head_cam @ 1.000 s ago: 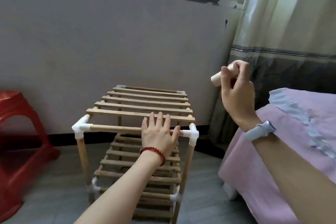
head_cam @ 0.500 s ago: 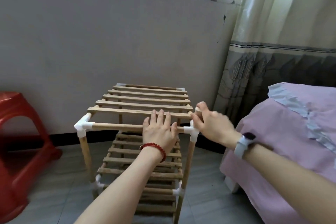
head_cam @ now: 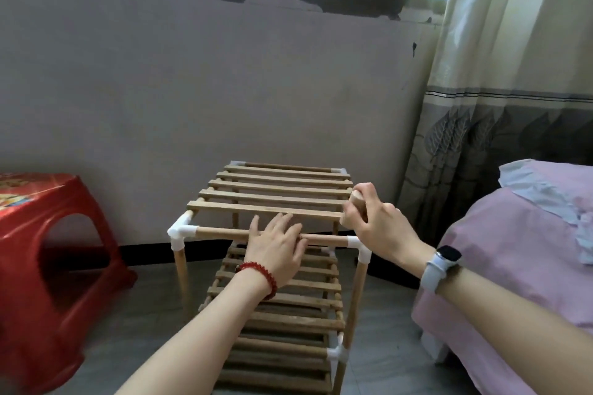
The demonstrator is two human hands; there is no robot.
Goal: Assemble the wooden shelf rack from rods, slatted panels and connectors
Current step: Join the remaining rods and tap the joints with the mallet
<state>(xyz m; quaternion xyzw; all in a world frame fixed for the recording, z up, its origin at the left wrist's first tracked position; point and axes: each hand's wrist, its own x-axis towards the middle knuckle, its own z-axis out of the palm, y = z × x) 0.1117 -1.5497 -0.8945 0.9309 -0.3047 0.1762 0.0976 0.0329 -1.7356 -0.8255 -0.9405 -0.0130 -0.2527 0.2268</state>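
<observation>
Our left hand (head_cam: 276, 244) lies flat on the rack (head_cam: 272, 202); our right hand (head_cam: 373, 221) grips a short rod (head_cam: 355, 199) at its corner.

Wooden shelf rack (head_cam: 272, 250) seen upright on the floor, two slatted tiers joined by white connectors. Top slatted panel (head_cam: 276, 189) level, pale slats running crosswise. Front rod (head_cam: 221, 232) seated in the white corner connector (head_cam: 180, 232) at 9 o'clock. A short wooden rod (head_cam: 355, 205) is held upright at the panel's 3 o'clock edge.
</observation>
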